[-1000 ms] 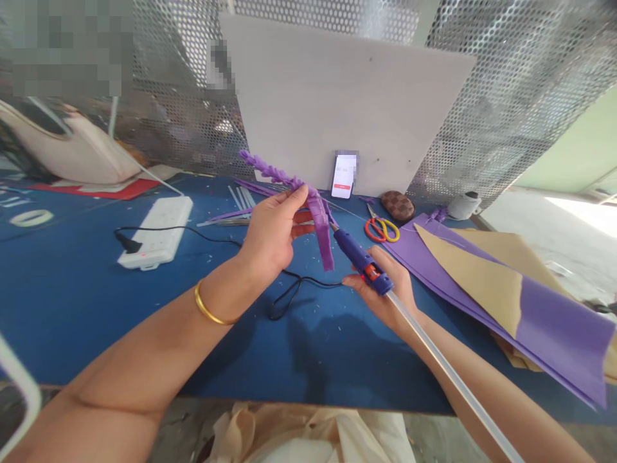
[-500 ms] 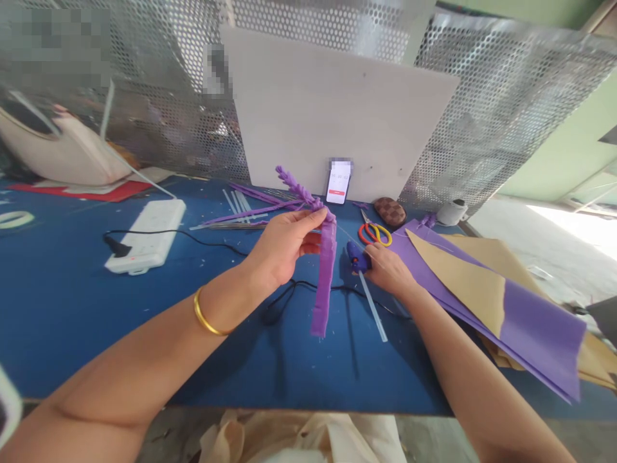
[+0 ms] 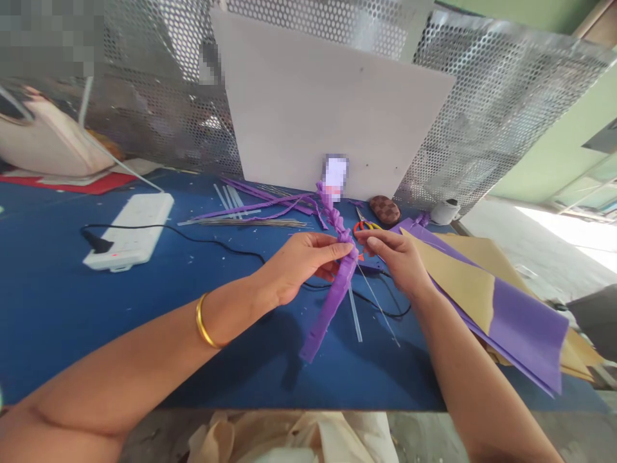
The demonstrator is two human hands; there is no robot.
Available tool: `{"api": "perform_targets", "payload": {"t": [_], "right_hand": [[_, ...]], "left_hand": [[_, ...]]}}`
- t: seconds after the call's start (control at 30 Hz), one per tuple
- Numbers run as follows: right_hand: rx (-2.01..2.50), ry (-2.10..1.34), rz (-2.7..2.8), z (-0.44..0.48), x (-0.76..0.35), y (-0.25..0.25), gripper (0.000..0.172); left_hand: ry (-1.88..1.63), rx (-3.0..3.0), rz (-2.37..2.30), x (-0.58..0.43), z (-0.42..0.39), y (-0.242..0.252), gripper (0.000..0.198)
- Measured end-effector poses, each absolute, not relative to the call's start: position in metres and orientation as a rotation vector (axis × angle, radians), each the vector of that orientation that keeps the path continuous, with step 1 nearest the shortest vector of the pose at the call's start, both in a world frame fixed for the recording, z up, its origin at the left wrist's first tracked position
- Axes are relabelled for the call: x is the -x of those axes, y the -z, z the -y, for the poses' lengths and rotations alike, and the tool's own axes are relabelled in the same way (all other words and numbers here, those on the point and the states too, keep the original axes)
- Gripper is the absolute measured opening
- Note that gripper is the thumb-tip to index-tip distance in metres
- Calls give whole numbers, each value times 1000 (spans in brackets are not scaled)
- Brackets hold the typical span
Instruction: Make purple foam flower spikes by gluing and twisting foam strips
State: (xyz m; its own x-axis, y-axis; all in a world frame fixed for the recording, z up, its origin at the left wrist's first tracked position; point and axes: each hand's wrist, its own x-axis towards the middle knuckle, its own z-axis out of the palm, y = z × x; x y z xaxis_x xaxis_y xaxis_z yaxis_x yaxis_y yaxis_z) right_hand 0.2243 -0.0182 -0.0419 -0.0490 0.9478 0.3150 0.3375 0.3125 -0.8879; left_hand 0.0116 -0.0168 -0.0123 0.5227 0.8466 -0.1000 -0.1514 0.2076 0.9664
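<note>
1. A blue table (image 3: 58, 308) spreads across my remote feed, a white board (image 3: 332, 96) standing upright at its far side.
2. Purple sheets (image 3: 525, 321), partly covered by tan paper (image 3: 453, 283), lie at right beyond the right forearm.
3. A white power strip (image 3: 132, 228) rests at left, a black plug (image 3: 99, 243) in its near end.
4. The left hand (image 3: 301, 263), a gold bangle (image 3: 205, 321) at its wrist, pinches a ruffled purple ribbon (image 3: 330, 312) between thumb and fingers.
5. The right hand (image 3: 400, 260) is at the ribbon's right edge, digits bent; I can't make out whether it grasps anything.
6. The ribbon is above the table, between the 2 hands, coiled end toward the board, flat tail slanting nearer.
7. A blue glue gun (image 3: 371, 265) lies behind the fingers, partly hidden.
8. Scissors (image 3: 370, 224), 1 handle red and 1 yellow, lie just beyond the right hand's fingertips.
9. A thin wire (image 3: 380, 308) slants from the ribbon toward near right.
</note>
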Motion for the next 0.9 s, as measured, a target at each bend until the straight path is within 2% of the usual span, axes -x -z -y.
{"api": "perform_targets", "payload": {"t": [0.13,0.23,0.4,0.57,0.9], "right_hand": [[991,-1224,1388,36,-205,37,27],[956,-1381,1298,40,-200,37,25],[892,-1429,1265,37,-202,35,21],[800,-1570,1265,34,-207,35,29],[725,-1552,1214,33,-208,36,25]], "left_hand": [[-679,-1234,-751,-18,22,22,20],[-665,-1238,-755,-20,23,27,20],[-661,-1215,-741,-21,24,28,22],[-641,-1150,-736,-21,26,26,21],[-516,-1159,-662,-16,23,23,23]]}}
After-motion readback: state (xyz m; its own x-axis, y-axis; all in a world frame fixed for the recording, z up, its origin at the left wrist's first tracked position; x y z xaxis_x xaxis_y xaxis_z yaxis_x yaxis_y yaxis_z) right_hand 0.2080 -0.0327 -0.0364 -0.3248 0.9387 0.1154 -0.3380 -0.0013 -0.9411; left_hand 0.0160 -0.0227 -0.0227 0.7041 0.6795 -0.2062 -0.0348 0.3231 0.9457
